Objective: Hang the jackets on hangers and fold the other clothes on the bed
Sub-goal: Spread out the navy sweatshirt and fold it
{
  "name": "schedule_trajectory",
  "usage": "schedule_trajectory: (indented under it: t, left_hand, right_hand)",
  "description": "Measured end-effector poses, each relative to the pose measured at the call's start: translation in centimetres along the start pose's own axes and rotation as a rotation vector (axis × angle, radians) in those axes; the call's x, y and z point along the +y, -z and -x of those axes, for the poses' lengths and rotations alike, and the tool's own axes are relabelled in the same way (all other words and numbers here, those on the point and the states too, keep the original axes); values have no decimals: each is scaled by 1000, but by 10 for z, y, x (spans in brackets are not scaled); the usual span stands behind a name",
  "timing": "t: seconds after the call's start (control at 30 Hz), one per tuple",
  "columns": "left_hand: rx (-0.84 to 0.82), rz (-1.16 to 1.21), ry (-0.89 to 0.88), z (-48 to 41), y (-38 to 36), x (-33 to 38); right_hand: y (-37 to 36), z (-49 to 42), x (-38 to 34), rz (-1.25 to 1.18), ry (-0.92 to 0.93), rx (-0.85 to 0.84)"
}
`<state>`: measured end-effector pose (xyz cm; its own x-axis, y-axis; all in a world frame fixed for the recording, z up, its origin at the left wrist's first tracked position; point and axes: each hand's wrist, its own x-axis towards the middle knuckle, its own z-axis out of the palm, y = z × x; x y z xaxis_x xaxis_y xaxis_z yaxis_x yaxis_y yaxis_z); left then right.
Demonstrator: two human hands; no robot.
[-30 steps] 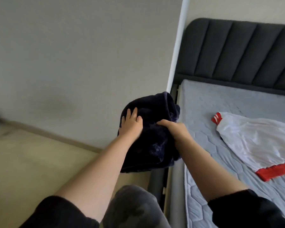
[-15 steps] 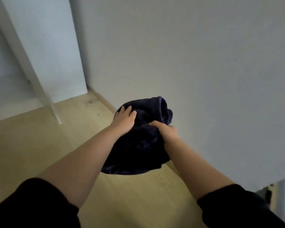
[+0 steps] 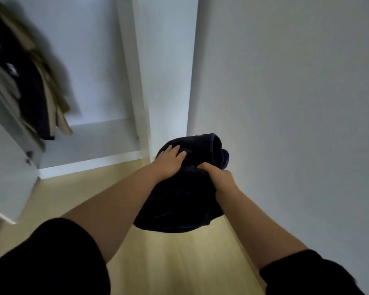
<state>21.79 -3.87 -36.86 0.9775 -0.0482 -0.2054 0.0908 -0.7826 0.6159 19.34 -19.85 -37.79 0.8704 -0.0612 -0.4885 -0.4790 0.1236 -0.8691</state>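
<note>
A bundled dark navy fleece garment (image 3: pixel 179 201) is held in the air in front of me, above the wooden floor. My left hand (image 3: pixel 168 162) lies on top of the bundle with its fingers spread and fairly straight. My right hand (image 3: pixel 218 175) grips the garment's right side, fingers curled into the cloth. The lower part of the garment hangs down between my forearms. Jackets (image 3: pixel 30 86) in dark and beige tones hang inside an open white wardrobe (image 3: pixel 90 133) at the upper left, blurred.
The wardrobe's white side panel (image 3: pixel 164 81) stands just beyond the garment. A plain grey wall (image 3: pixel 285 103) runs along the right. An open wardrobe door (image 3: pixel 6 184) juts out at the left. Light wooden floor (image 3: pixel 179 262) lies below.
My view has swung left, away from the bed and past the wall to the open wardrobe. Both hands keep the same hold on the navy garment.
</note>
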Motion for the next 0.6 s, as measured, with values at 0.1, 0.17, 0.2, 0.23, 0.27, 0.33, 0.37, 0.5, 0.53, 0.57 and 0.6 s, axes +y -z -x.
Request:
schedule_trajectory:
  t: [0.1,0.17,0.2,0.23,0.27,0.33,0.37,0.5,0.53,0.57,0.6]
  left_hand:
    - [59,-3,14,22,97,21]
    - [113,-10,32,36,158,34]
    - [142,-7,41,43,186,39]
    - [169,-2,47,51,214,43]
    - [191,1,50,59,240,45]
    - [224,-12,46,74,289,44]
    - [234,-29,44,80,312,41]
    - [318,-92,3,98,389,28]
    - [370,-94,-20,102,403,25]
    - [421,-87,-44,105,416,22]
    - [464,-74,-64,107,429,19]
  right_hand:
    - [-49,38,-81,37,40,-86]
    - [-83,62,-129,49,71,-124]
    - [-100,74,-151,52,83,-142]
    - [-118,85,-171,55,92,-164]
    - [-135,96,-188,60,100,-186]
    - [-168,115,-218,73,126,-220]
    - [-184,123,-231,72,147,-234]
    - [-241,148,-275,47,251,-264]
    - [-254,152,-284,38,282,-272]
    - [-266,156,-292,31,314,-279]
    - [-278,159,-300,28,346,-288]
